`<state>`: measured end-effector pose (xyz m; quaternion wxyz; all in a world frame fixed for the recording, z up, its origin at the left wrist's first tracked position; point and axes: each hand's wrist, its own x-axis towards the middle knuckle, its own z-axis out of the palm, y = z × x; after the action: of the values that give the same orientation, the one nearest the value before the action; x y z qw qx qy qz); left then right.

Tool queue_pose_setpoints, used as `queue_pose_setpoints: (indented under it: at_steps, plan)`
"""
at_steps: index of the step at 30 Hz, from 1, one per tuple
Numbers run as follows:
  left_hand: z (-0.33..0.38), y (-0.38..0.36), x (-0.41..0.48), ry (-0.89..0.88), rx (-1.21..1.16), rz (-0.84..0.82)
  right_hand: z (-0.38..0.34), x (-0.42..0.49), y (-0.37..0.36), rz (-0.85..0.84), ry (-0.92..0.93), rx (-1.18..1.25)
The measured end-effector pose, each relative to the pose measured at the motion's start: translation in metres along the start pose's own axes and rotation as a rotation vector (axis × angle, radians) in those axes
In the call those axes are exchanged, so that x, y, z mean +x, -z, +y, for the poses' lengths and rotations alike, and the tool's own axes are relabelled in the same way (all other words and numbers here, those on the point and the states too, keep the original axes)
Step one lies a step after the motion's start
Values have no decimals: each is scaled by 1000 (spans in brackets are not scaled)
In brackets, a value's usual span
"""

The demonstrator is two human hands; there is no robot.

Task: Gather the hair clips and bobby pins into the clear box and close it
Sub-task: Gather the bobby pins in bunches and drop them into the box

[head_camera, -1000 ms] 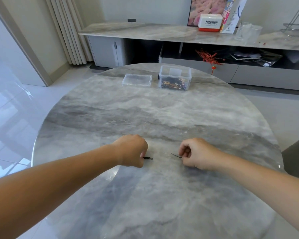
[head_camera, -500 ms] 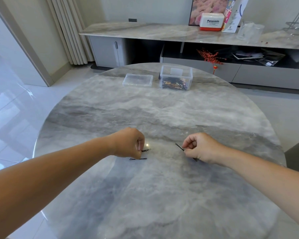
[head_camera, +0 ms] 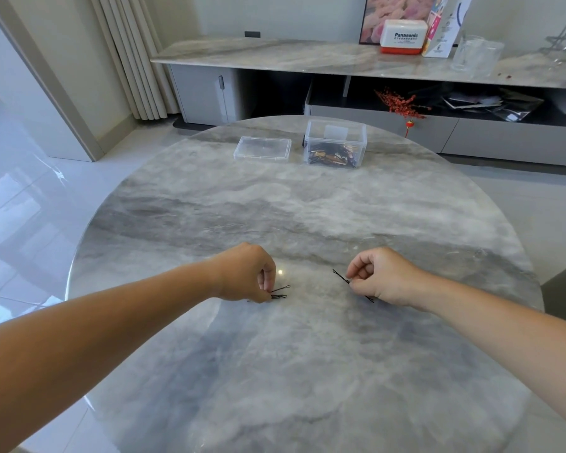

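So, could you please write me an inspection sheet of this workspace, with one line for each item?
Surface: round grey marble table, glossy, with a light glare near the hands.
Job's things: clear box open at the far edge, clips already inside; its lid lies flat to the left of it, apart. Black bobby pins at the left hand; another pin at the right hand.
Clutter: nothing seen on the table.
Grippers: left hand pinches pins against the table; right hand pinches one pin.
Cables: nothing seen.
Surroundings: low marble sideboard behind, with a Panasonic box and glass jars; curtain on the left.
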<state>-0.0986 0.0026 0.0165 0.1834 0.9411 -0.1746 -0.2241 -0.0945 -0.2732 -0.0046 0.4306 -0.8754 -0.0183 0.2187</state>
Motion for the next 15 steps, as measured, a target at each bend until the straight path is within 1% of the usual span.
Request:
queue_pose_setpoints:
  at_steps: [4,6,9,12,15]
  plan:
    - [-3,-1,0,14,-47,-6,-3,-1,1,-7,-6,4]
    - [-6,-1,0,36,-113,-3,-4,-2,1,-14,-8,10]
    - [-4,5,2,65,-341,16,-4,-1,3,-29,-30,52]
    - [4,20,8,36,-588,22,-7,4,9,-35,-51,179]
    - [14,37,24,24,-686,80,-19,17,20,4,-52,320]
